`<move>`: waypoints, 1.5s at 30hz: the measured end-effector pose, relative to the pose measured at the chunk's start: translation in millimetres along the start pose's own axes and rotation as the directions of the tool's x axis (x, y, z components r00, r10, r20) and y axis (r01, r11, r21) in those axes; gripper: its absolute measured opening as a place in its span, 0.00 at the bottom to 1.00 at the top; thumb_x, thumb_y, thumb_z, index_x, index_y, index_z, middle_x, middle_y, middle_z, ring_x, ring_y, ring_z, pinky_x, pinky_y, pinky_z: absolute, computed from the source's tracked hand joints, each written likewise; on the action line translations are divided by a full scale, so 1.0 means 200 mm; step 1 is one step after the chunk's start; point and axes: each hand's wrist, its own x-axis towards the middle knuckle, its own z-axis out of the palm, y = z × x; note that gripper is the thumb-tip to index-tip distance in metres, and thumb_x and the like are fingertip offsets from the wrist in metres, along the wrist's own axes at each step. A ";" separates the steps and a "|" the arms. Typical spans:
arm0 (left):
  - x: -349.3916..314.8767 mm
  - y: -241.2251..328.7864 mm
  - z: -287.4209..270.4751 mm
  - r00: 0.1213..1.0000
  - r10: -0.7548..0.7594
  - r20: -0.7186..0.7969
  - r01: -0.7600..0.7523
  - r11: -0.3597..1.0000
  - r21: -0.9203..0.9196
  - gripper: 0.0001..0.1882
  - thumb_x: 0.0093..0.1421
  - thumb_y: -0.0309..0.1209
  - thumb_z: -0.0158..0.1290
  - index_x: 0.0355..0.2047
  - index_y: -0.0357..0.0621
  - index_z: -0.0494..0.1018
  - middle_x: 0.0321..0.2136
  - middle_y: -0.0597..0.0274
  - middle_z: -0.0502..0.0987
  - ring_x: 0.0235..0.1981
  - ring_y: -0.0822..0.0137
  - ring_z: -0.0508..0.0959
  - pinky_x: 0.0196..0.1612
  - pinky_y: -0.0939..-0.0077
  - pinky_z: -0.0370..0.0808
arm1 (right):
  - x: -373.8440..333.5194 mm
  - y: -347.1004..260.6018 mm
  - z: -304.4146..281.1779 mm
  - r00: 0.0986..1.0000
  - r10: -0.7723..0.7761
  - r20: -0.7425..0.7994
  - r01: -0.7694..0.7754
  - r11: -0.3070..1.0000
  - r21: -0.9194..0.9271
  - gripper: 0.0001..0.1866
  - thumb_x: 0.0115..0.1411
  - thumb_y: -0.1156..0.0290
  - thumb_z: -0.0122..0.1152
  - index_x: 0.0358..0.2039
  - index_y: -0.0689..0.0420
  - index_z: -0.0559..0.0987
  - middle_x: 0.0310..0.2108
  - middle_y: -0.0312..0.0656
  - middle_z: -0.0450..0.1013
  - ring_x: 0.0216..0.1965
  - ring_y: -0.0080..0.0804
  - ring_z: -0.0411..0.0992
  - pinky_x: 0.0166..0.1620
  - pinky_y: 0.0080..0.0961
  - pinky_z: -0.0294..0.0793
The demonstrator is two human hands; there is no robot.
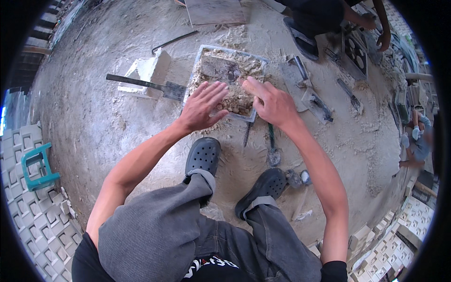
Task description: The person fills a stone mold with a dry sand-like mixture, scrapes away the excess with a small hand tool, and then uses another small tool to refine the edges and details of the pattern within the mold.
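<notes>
A shallow rectangular mould frame [240,116] lies on the ground in front of me, filled with crumbly, damp, sandy mix [237,102]. My left hand [205,105] is held flat over its near left part, fingers stretched out and nothing in them. On the right, my right hand [273,102] is closed around what looks like the wooden handle of a trowel. The flat, dirty blade [217,68] rests on the mix toward the frame's far side. Part of the handle is hidden by my fingers.
Left of the frame lie a long-handled flat tool [136,82] and white blocks [157,68]. Trowels [317,104] and a scraper [350,94] lie to the right. Another person's foot [303,40] is at the upper right. A teal stool [40,167] stands far left.
</notes>
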 end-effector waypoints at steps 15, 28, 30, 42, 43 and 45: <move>0.22 -0.36 0.03 0.932 -0.313 0.184 0.293 0.948 0.125 0.59 0.62 0.70 0.44 0.73 0.29 0.40 0.74 0.39 0.44 0.76 0.51 0.42 0.77 0.62 0.39 | -0.14 -0.26 -0.17 0.664 0.587 0.463 -0.747 0.501 0.436 0.32 0.72 0.58 0.53 0.73 0.46 0.59 0.24 0.36 0.71 0.14 0.18 0.66 0.15 0.21 0.70; 0.23 -0.56 0.19 0.870 -0.493 0.029 0.430 0.728 -0.534 0.41 0.68 0.45 0.36 0.72 0.25 0.43 0.73 0.33 0.43 0.76 0.46 0.45 0.76 0.60 0.43 | 0.13 -0.61 0.08 0.597 0.670 0.441 -0.798 0.439 0.413 0.31 0.73 0.56 0.48 0.74 0.45 0.58 0.20 0.35 0.67 0.13 0.22 0.66 0.15 0.25 0.68; 0.23 -0.56 0.20 0.878 -0.479 0.013 0.405 0.727 -0.555 0.41 0.68 0.45 0.36 0.72 0.25 0.42 0.73 0.33 0.43 0.76 0.46 0.45 0.76 0.60 0.44 | 0.18 -0.63 0.07 0.586 0.679 0.442 -0.809 0.463 0.362 0.31 0.73 0.56 0.48 0.74 0.45 0.58 0.19 0.36 0.68 0.12 0.24 0.67 0.16 0.26 0.69; 0.26 -0.52 0.17 0.866 -0.498 0.042 0.380 0.603 -0.701 0.46 0.69 0.52 0.40 0.72 0.26 0.39 0.72 0.29 0.44 0.74 0.41 0.49 0.75 0.61 0.46 | 0.39 -0.62 0.16 0.750 0.558 0.355 -0.629 0.768 0.121 0.31 0.70 0.59 0.48 0.70 0.56 0.61 0.52 0.67 0.74 0.54 0.64 0.74 0.58 0.46 0.72; 0.28 -0.51 0.17 0.861 -0.506 0.051 0.388 0.588 -0.709 0.48 0.69 0.54 0.41 0.72 0.26 0.39 0.72 0.28 0.45 0.74 0.40 0.50 0.75 0.60 0.47 | 0.40 -0.60 0.16 0.756 0.550 0.354 -0.619 0.777 0.114 0.31 0.69 0.59 0.49 0.70 0.56 0.61 0.51 0.67 0.75 0.53 0.64 0.75 0.57 0.46 0.73; 0.30 -0.53 0.18 0.850 -0.524 0.053 0.417 0.608 -0.676 0.50 0.69 0.56 0.44 0.72 0.27 0.39 0.71 0.28 0.48 0.73 0.40 0.51 0.74 0.60 0.49 | 0.42 -0.59 0.15 0.743 0.547 0.386 -0.620 0.780 0.088 0.31 0.69 0.59 0.49 0.70 0.55 0.62 0.50 0.66 0.75 0.52 0.63 0.75 0.57 0.45 0.73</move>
